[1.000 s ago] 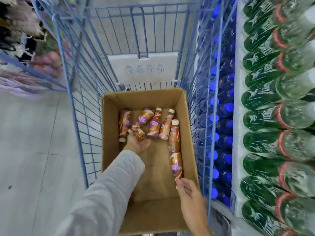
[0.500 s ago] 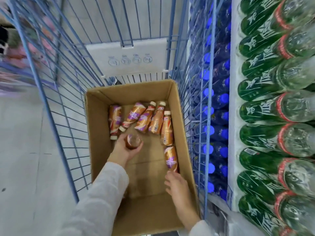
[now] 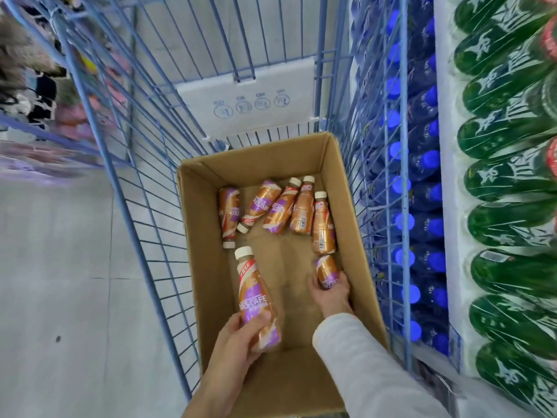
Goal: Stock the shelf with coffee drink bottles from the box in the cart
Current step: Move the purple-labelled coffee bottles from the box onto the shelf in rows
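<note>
A brown cardboard box (image 3: 196,254) sits in the blue wire cart (image 3: 132,200). Several orange-and-purple coffee drink bottles (image 3: 280,209) lie loose at the box's far end. My left hand (image 3: 238,342) grips one coffee bottle (image 3: 254,297) by its lower body, lifted above the box floor with its white cap pointing away from me. My right hand (image 3: 331,292), in a white sleeve, reaches down by the box's right wall. Its fingers curl round the near end of a lying bottle (image 3: 327,270).
Right of the cart stand shelf rows of dark bottles with blue caps (image 3: 404,221) and green-labelled bottles (image 3: 512,221). The cart's wire walls close in the box on the left, far and right sides. Grey floor (image 3: 60,282) lies to the left.
My left hand has lifted a bottle out of the pile and drawn it toward me. My right hand has moved forward and closed round the bottle by the right wall.
</note>
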A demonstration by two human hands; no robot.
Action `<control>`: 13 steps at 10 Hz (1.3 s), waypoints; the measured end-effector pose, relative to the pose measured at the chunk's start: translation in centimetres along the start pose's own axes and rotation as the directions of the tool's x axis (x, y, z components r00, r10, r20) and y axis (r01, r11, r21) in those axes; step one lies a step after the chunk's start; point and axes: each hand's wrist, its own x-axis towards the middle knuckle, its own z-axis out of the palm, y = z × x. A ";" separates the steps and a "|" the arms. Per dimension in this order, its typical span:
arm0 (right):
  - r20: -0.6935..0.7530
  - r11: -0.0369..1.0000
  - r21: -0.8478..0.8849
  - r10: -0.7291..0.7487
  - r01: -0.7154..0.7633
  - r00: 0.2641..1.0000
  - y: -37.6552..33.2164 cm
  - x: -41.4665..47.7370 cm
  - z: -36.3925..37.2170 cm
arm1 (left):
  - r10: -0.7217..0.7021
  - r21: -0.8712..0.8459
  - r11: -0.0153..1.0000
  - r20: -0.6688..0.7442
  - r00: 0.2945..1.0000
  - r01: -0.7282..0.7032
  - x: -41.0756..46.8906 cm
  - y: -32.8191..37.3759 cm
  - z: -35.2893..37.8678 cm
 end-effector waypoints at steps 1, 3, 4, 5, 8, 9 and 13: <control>0.020 0.952 0.287 0.101 -0.103 0.995 -0.8 -2.4 0.4 | 0.045 0.057 0.997 -0.038 0.998 -0.043 -0.5 -0.3 -1.2; 0.282 0.791 0.483 0.265 -0.375 0.922 -0.6 -10.3 -1.7 | 0.118 0.054 0.992 -0.002 0.993 -0.118 -3.0 0.7 -2.5; 0.348 0.870 0.424 0.100 -0.252 0.932 0.4 -13.8 -2.6 | 0.162 0.045 0.985 0.045 0.986 -0.164 -4.4 1.2 -2.8; 0.389 0.927 0.374 -0.131 -0.026 0.912 2.7 -17.8 -4.8 | 0.248 0.037 0.966 0.162 0.955 -0.257 -6.6 1.7 -3.7; 0.214 0.759 0.400 -0.622 0.514 0.753 7.1 -28.7 -12.2 | 0.378 0.098 0.878 0.457 0.805 -0.469 -13.8 0.7 -5.8; 0.153 0.687 0.440 -0.692 0.579 0.705 9.7 -32.5 -16.1 | 0.400 0.121 0.816 0.587 0.704 -0.565 -17.6 -0.5 -5.3; -0.276 0.385 0.543 -0.757 0.746 0.592 19.8 -40.8 -35.0 | 0.181 0.162 0.664 0.912 0.368 -0.730 -29.4 -11.9 2.7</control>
